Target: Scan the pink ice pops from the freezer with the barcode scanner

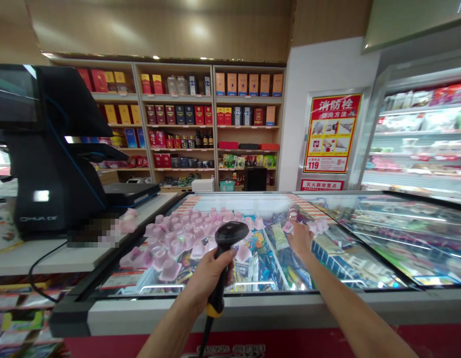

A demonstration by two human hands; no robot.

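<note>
My left hand (215, 273) is wrapped around the handle of a black barcode scanner (232, 232) with a yellow ring near its cord, held over the front of a glass-topped chest freezer (155, 304). My right hand (301, 238) reaches further over the glass, its fingers closed on a small pink cup (288, 227), slightly blurred. Just right of these fingers sit more pink cups (320, 226). Many similar pink cups (178, 226), apparently wrapped in film, lie spread over the left part of the glass. Through the glass show packaged goods (280, 236) in baskets.
A black checkout terminal (54, 149) stands on the white counter (148, 201) to the left, with a pink cup (129, 221) near the counter's edge. Behind are shelves of boxed bottles (178, 115). A refrigerated display (424, 134) stands at the right.
</note>
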